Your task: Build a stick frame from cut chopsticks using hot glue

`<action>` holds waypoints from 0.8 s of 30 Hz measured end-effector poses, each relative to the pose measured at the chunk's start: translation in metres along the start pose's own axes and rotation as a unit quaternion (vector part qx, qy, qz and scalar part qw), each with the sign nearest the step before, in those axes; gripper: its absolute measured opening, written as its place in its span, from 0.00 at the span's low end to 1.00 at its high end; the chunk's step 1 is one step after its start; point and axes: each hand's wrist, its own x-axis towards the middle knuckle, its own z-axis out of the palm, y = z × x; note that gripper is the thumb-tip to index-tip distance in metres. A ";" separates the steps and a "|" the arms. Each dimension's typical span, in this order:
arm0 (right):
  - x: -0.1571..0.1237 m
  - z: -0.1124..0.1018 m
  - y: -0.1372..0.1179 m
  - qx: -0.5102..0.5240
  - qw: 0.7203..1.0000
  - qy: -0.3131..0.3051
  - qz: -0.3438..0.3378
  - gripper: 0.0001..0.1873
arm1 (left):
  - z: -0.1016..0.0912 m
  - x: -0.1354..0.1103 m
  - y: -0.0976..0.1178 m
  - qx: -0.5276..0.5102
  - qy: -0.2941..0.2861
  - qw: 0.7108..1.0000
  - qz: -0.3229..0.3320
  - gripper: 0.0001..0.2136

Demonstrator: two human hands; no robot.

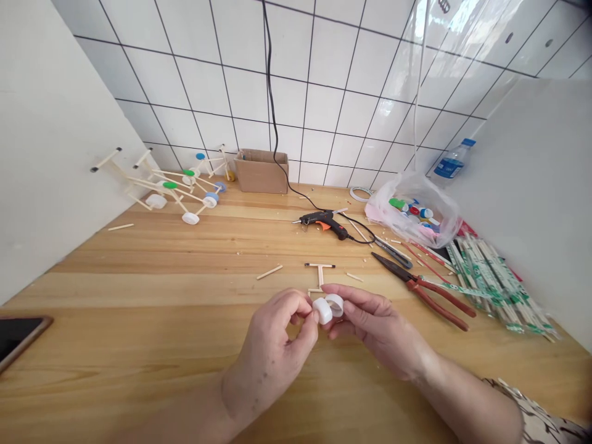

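Observation:
Between the fingertips of my two closed hands are two white bottle caps. My left hand (276,345) pinches the left bottle cap (322,311), whose rounded side faces up. My right hand (377,327) grips the right bottle cap (340,306), which shows its open side. They sit close together; whether something joins them I cannot make out. Just beyond my fingers lies a small frame of wooden sticks (320,275) with a dark-tipped crossbar, its near end partly hidden by my hands. Loose stick pieces lie beside it, one stick piece (269,272) on the left.
A black glue gun (321,220) with its cord lies mid-table. Pliers (416,283), wrapped sticks (502,280) and a plastic bag (393,206) of caps are right. Stick models with cap wheels (190,217) and a cardboard box (263,172) stand back left; a phone (21,336) lies left.

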 end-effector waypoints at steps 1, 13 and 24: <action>0.000 0.000 0.001 -0.013 1.000 0.002 -0.009 0.15 | 0.000 0.000 -0.001 0.002 0.002 1.000 0.003 0.09; -0.005 0.000 0.004 -0.221 0.960 0.081 -0.152 0.15 | -0.001 -0.003 -0.005 -0.022 -0.051 0.998 0.001 0.09; -0.008 0.001 0.002 -0.400 0.871 0.068 -0.277 0.18 | -0.003 0.000 -0.010 -0.001 -0.086 0.996 -0.007 0.10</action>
